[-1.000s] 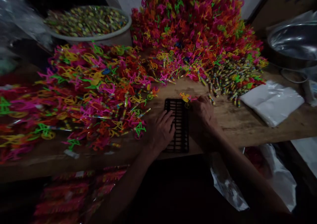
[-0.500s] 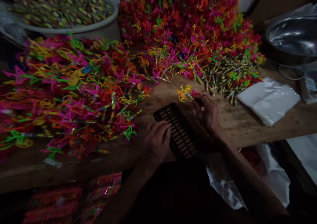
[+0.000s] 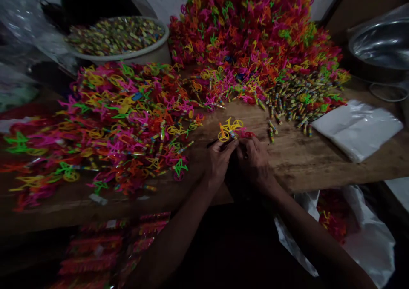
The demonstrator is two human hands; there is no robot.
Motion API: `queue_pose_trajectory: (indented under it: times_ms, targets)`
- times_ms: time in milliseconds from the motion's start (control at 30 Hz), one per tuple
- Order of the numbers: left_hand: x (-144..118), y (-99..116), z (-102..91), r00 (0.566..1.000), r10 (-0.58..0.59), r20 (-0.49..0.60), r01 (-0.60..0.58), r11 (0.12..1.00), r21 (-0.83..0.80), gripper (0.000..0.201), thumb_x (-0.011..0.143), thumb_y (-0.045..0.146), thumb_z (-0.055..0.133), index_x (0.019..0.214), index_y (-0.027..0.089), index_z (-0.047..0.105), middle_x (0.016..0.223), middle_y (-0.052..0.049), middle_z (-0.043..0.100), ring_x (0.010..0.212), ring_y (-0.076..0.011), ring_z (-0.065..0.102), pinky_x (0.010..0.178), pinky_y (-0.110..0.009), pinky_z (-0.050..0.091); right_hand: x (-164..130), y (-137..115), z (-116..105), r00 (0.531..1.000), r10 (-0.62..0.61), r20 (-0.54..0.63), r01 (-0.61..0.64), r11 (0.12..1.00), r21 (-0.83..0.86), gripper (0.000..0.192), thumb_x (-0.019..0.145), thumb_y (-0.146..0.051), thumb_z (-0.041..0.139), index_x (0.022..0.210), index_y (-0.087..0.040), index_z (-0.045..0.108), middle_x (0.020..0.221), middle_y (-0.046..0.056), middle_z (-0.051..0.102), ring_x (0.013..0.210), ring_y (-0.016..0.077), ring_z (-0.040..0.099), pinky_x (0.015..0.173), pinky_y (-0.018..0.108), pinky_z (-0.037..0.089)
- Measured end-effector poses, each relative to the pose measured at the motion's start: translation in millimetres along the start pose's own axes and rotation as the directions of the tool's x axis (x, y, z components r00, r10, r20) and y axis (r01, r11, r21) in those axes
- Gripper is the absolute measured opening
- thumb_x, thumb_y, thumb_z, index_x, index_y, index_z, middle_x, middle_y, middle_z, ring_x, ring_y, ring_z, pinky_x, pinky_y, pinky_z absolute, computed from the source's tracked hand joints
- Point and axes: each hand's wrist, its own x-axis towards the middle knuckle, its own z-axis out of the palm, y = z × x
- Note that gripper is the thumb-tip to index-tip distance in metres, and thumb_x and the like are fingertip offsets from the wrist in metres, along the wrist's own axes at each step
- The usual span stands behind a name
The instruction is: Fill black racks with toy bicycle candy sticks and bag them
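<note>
My left hand [image 3: 220, 159] and my right hand [image 3: 254, 162] meet at the front middle of the wooden table [image 3: 306, 161]. Their fingertips pinch a yellow toy bicycle [image 3: 229, 129] with a red toy piece [image 3: 246, 133] beside it. A black slotted tray [image 3: 212, 143] lies under both hands, and only a thin dark corner of it shows. A small wrapped candy stick seems to sit at the bicycle, but the dim light blurs it.
A spread of neon plastic bicycles [image 3: 121, 123] covers the table's left, and a taller heap [image 3: 255, 38] fills the back. Wrapped candy sticks [image 3: 297, 101] lie right of centre. A white basin of candies [image 3: 118, 35], a metal bowl [image 3: 380, 42], folded white plastic bags [image 3: 358, 127] and a hanging bag [image 3: 351, 229] surround them.
My left hand left the black tray and joined my right hand at the yellow bicycle. The tray, skewed half a second ago, is now almost hidden under both hands.
</note>
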Motion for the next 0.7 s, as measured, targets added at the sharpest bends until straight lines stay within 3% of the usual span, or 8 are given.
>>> queue_pose_trajectory:
  times_ms: [100,200,300,367,433,533,600,700]
  targets:
    - [0.9,9.3,-4.1,0.997,-0.071,0.019,0.071,0.997,0.02,0.04,0.065,0.042,0.09,0.092,0.016,0.079,0.091,-0.004,0.079,0.082,-0.0158,0.072,0.079,-0.026,0.056,1.4,6.6,-22.7,1.0,0.005,-0.018,-0.002,0.99,0.138,0.019,0.101,-0.025,0.054,0.115,-0.021,0.066,0.102,0.01,0.072,0.095,0.0217,0.069,0.083,0.036,0.059]
    - [4.2,16.2,-5.1,0.986,-0.16,0.056,0.156,0.986,0.066,0.039,0.062,0.043,0.091,0.085,0.014,0.078,0.082,-0.005,0.078,0.064,-0.014,0.069,0.063,-0.024,0.054,6.5,28.3,-40.9,0.979,0.202,0.007,-0.198,0.956,0.217,0.031,0.095,-0.029,0.062,0.125,-0.02,0.062,0.111,0.012,0.069,0.084,0.0211,0.065,0.078,0.04,0.058]
    - [6.5,17.6,-2.5,0.971,-0.221,0.086,0.213,0.972,0.094,0.04,0.06,0.042,0.091,0.084,0.014,0.078,0.081,-0.005,0.077,0.061,-0.0128,0.068,0.055,-0.021,0.052,10.8,49.5,-41.1,0.901,0.333,0.278,-0.42,0.83,0.367,0.05,0.088,-0.038,0.066,0.133,-0.019,0.058,0.121,0.013,0.069,0.08,0.0195,0.063,0.073,0.039,0.057]
    - [7.0,16.4,-1.2,0.967,-0.237,0.091,0.227,0.968,0.105,0.04,0.061,0.042,0.09,0.087,0.014,0.077,0.081,-0.004,0.077,0.06,-0.012,0.068,0.053,-0.02,0.051,11.9,54.3,-36.2,0.831,0.304,0.466,-0.528,0.693,0.49,0.047,0.09,-0.043,0.063,0.132,-0.022,0.06,0.121,0.01,0.071,0.087,0.0197,0.066,0.073,0.034,0.056]
    - [7.3,14.7,-1.6,0.964,-0.249,0.098,0.236,0.964,0.126,0.04,0.062,0.042,0.089,0.088,0.014,0.077,0.08,-0.004,0.076,0.058,-0.0115,0.067,0.051,-0.02,0.05,12.0,51.0,-32.9,0.789,0.261,0.557,-0.593,0.562,0.577,0.042,0.093,-0.046,0.062,0.128,-0.025,0.064,0.115,0.006,0.073,0.091,0.0192,0.067,0.074,0.032,0.055]
    - [8.1,12.8,-3.8,0.961,-0.253,0.114,0.235,0.96,0.152,0.04,0.064,0.043,0.089,0.09,0.015,0.077,0.077,-0.002,0.075,0.059,-0.0113,0.066,0.051,-0.02,0.051,11.6,40.2,-33.0,0.76,0.255,0.598,-0.645,0.405,0.648,0.041,0.091,-0.049,0.065,0.124,-0.026,0.067,0.106,0.004,0.075,0.087,0.018,0.067,0.077,0.032,0.055]
    - [8.4,11.5,-3.8,0.966,-0.233,0.107,0.216,0.964,0.154,0.038,0.065,0.042,0.088,0.09,0.015,0.078,0.078,-0.002,0.075,0.062,-0.0111,0.066,0.055,-0.02,0.051,11.6,34.9,-33.5,0.76,0.287,0.583,-0.65,0.345,0.677,0.04,0.091,-0.051,0.065,0.122,-0.025,0.067,0.098,0.003,0.075,0.085,0.0179,0.068,0.079,0.033,0.056]
    - [6.6,9.6,-0.2,0.977,-0.18,0.116,0.165,0.978,0.125,0.035,0.066,0.04,0.088,0.09,0.017,0.078,0.086,-0.002,0.078,0.072,-0.0128,0.069,0.066,-0.022,0.055,13.1,31.6,-32.4,0.794,0.346,0.5,-0.608,0.426,0.671,0.038,0.091,-0.052,0.065,0.114,-0.022,0.07,0.092,0.003,0.073,0.082,0.0174,0.067,0.076,0.032,0.055]
